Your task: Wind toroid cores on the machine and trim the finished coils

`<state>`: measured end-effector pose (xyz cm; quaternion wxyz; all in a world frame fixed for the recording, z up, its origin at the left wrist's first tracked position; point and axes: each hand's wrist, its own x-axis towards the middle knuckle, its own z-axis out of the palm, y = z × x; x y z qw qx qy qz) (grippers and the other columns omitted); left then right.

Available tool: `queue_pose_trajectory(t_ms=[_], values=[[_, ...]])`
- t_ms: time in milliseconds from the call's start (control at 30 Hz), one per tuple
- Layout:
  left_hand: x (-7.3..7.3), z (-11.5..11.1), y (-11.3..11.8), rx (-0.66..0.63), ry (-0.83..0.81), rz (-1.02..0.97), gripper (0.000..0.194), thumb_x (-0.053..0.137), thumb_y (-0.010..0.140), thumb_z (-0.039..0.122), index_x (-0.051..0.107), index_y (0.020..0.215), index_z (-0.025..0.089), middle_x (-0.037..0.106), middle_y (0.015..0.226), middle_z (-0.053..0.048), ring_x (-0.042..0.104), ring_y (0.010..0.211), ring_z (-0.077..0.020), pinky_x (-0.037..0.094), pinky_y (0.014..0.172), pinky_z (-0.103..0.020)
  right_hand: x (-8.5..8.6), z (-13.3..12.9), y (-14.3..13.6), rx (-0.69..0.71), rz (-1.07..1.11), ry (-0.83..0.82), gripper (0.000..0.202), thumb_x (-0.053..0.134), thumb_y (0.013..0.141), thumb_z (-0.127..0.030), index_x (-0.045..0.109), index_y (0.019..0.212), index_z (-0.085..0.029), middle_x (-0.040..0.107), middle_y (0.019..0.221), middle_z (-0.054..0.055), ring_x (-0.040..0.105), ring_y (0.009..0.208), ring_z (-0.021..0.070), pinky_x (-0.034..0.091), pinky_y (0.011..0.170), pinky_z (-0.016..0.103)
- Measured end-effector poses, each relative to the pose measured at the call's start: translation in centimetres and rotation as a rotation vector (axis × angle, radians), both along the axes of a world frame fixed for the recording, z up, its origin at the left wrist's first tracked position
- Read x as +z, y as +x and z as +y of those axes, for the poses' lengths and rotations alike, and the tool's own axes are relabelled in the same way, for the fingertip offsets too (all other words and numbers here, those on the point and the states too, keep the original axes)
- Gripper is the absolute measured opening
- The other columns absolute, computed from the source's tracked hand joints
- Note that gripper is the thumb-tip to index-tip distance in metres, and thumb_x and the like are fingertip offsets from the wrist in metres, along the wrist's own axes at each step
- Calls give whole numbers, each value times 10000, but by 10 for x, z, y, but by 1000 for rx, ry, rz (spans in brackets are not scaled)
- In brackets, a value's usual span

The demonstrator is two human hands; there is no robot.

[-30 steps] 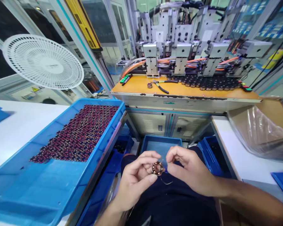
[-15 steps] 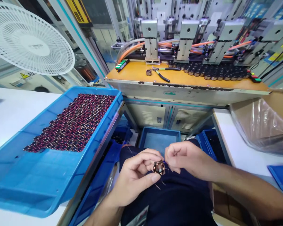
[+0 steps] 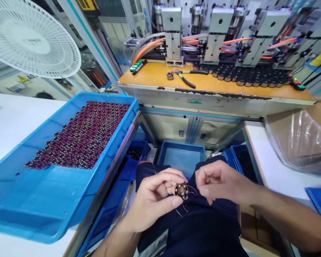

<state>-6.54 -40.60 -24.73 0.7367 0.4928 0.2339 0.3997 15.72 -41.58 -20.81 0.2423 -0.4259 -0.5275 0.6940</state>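
Above my lap, my left hand [image 3: 157, 198] pinches a small round copper-wound coil core [image 3: 181, 191] between thumb and fingers, its open face turned up. Thin wire ends stick out from the core to the right and downward. Just right of it is my right hand [image 3: 216, 182], its thumb and fingers pressed together near the wire ends; whatever they may hold is too small to make out. A gap separates the right fingertips from the core.
At left, a blue tray [image 3: 77, 200] holds many small cores [image 3: 80, 139]. Pliers [image 3: 188, 78], a single core [image 3: 170, 75] and rows of black cores [image 3: 246, 76] lie on the orange bench [image 3: 149, 76] below the machine. A white fan [image 3: 34, 39] stands upper left.
My right hand has moved a little to the right, away from the core, and more of the wire ends shows. My left hand still holds the core. The view has shifted slightly.
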Motion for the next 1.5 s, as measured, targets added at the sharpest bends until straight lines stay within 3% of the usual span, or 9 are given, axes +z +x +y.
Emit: queue_pose_trajectory(t_ms=[167,267,367,533,767,900,1133,1500], values=[[3,0,4,-107,-52,-8,238,803,724,163,775,960,187,665,945,-61,634,728,-108,534,684,-216,11,19,-1,36,-20,316,237,749,799,-310,662,943,-144,606,855,5,543,724,99,461,676,232],[6,-1,7,-128,-68,24,222,819,708,178,777,926,174,666,801,-36,596,658,-99,519,623,-204,15,26,-12,128,-16,441,135,708,845,-269,659,876,-147,602,855,7,554,771,113,465,724,247],[6,-1,6,-86,-44,28,265,815,706,156,778,965,194,692,905,-55,619,689,-105,533,636,-209,15,23,-18,80,-49,506,157,628,903,-245,620,776,-154,585,796,-4,541,749,109,440,707,239],[4,-4,1,50,44,6,281,817,705,154,782,981,192,682,962,-85,652,738,-129,557,660,-227,14,5,-14,-102,-97,394,202,623,907,-276,590,742,-163,561,738,-24,489,683,96,390,640,223],[2,-6,5,43,132,20,308,802,712,101,785,991,231,669,999,-76,651,756,-112,550,684,-209,28,-3,-14,-54,-100,103,110,673,815,-219,620,739,-160,506,587,-63,400,532,65,327,506,192],[2,-6,4,19,127,29,308,802,714,101,784,993,229,663,992,-80,646,752,-116,545,677,-215,33,-1,-15,3,-204,165,109,599,838,-147,650,742,-155,552,589,-48,447,538,69,322,493,191],[3,-6,6,-65,-5,-62,298,836,700,220,796,995,236,627,950,-65,627,725,-115,536,665,-235,31,-9,-12,37,-289,386,154,579,896,-188,636,754,-170,600,720,-17,519,645,98,388,594,217],[-2,-4,9,-66,15,-89,354,881,653,262,791,996,257,572,919,-37,561,650,-76,496,598,-211,29,-14,-11,33,-216,344,149,579,916,-210,640,785,-172,604,758,-15,535,672,97,411,615,207]])
